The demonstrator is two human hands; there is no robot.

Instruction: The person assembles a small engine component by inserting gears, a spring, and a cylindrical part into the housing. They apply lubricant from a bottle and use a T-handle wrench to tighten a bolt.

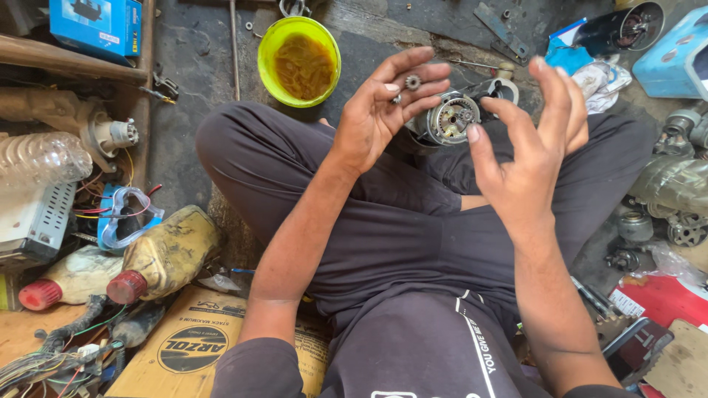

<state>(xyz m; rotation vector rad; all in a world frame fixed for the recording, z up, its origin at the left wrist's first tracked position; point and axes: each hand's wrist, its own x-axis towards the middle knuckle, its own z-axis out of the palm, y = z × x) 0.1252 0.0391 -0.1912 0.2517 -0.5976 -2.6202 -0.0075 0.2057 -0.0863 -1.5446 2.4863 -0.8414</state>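
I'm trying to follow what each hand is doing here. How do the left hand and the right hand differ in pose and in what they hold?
The left hand pinches a small gear at its fingertips; the right hand holds nothing. The left hand's fingers curl toward the gear, while the right hand's fingers are spread open. The left hand sits left of the round metal motor part; the right hand is on its right. Both hands are bare and raised above the lap.
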